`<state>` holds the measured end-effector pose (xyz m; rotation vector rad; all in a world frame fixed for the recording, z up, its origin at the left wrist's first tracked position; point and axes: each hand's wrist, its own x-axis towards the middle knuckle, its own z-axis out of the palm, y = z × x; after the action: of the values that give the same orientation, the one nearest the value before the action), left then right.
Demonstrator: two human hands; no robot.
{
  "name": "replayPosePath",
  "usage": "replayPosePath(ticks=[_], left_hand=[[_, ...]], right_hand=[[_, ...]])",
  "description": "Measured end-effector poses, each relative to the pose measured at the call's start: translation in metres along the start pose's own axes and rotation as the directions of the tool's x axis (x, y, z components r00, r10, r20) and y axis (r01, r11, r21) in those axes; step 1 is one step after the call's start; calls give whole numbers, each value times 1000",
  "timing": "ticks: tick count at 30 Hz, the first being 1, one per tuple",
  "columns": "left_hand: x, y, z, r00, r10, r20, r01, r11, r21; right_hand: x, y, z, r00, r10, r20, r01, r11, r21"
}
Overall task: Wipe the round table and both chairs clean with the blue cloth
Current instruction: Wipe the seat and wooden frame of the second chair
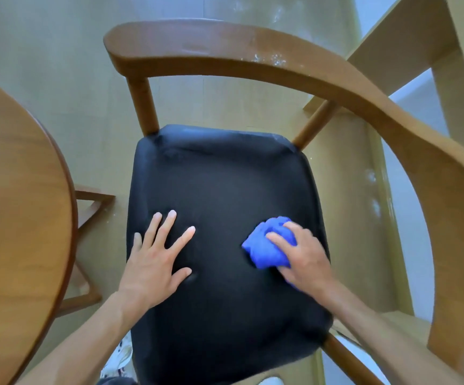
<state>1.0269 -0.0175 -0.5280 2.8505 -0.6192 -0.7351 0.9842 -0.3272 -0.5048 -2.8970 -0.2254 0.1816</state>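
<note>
On the black chair seat (pixel 219 190), toward four o'clock, the right hand (pixel 303 254) grips the bunched blue cloth (pixel 264 245) to scrub. At eight o'clock the left hand (pixel 153 262) lies flat, fingers spread, apparently bracing. At nine o'clock sits the round surface (pixel 16 190).

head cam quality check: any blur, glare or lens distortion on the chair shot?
Head view: strong wide-angle warp, the chair's backrest rail bows and the round table edge curves; mild motion blur on the right hand and blue cloth, while the left hand is sharper; soft even light, faint sheen on the black seat, no harsh glare.
</note>
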Motion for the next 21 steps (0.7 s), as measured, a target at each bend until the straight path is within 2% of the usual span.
replayPosePath(ticks=[1, 2, 3, 4, 7, 10, 11, 12, 14, 17, 19, 21], left_hand=[[0, 1, 1, 1000, 2, -3, -2, 1000, 2], [-1, 2, 1, 1000, 4, -6, -4, 1000, -4], [-1, 2, 0, 1000, 8, -13, -8, 1000, -13], [-1, 2, -1, 1000, 13, -23, -14, 1000, -19], [-2, 2, -2, 998, 17, -63, -20, 998, -51], [-1, 3, 1, 999, 10, -32, -12, 999, -45], [-1, 4, 1, 1000, 7, -28, -9, 999, -45], [-1, 5, -2, 1000, 10, -25, -11, 999, -47], [-2, 7, -8, 1000, 11, -29, -12, 998, -58], [-2, 8, -9, 999, 8, -52, -10, 999, -43], [-2, 8, -12, 999, 7, -54, -9, 999, -33], [-1, 7, -13, 999, 9, -47, -10, 1000, -18]], right_hand=[[22, 16, -9, 957, 287, -34, -285, 957, 59], [45, 29, -15, 857, 514, -46, -506, 855, 115], [70, 36, -19, 753, 657, -50, -643, 749, 160], [96, 39, -23, 683, 730, -42, -713, 678, 182], [171, 27, -24, 602, 798, -37, -777, 596, 203], [220, 10, -20, 462, 886, -41, -869, 461, 179], [228, 2, -19, 446, 894, -48, -881, 448, 150], [234, -5, -18, 477, 877, -65, -871, 481, 101], [247, -27, -14, 640, 763, -91, -767, 642, -8], [272, -81, 0, 887, 463, -12, -463, 886, -29], [280, -109, 6, 971, 235, 40, -237, 971, 36], [281, -102, 5, 988, 131, 78, -137, 988, 70]])
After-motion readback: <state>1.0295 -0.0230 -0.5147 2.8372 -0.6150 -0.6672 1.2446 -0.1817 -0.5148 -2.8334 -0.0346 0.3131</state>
